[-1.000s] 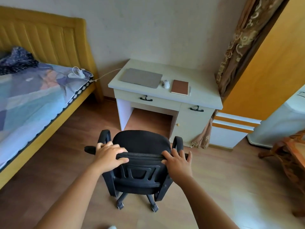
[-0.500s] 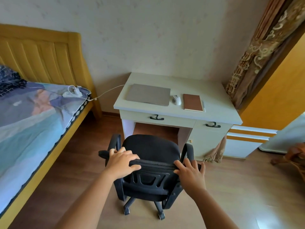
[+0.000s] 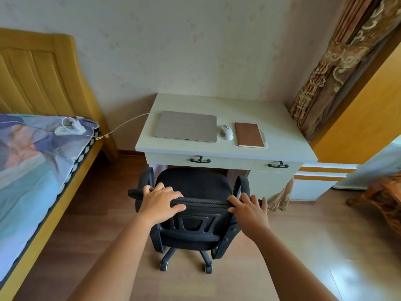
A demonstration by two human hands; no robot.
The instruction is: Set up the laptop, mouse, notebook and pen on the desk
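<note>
Since 0.5 s ago the chair (image 3: 195,192) and both hands sit nearer the surface (image 3: 217,148), which now fills more of the view; laptop, mouse and notebook hold the same places on it.

Count: one laptop (image 3: 185,126), one mouse (image 3: 226,132), one notebook (image 3: 249,134), one pen (image 3: 264,137), one chair, two hands.

Laptop: closed, flat, left-centre of the surface, long axis running left to right, parallel to the front edge. Mouse: just right of the laptop, apart from it, long axis pointing front to back. Notebook: brown cover, closed, just right of the mouse, long axis front to back. Pen: only a pale sliver shows along the notebook's right edge, lying front to back; touching or not, cannot tell.

Left hand (image 3: 159,200): curled over the left end of the chair's backrest top, thumb under the rim, gripping it. Right hand (image 3: 249,210): fingers laid over the right end of the same rim, thumb hooked along it, gripping.

Chair seat points at the surface, between its two drawers (image 3: 199,160).

A white cable (image 3: 128,123) runs from the surface's left edge to a power strip (image 3: 69,129) on the bed (image 3: 32,170).
</note>
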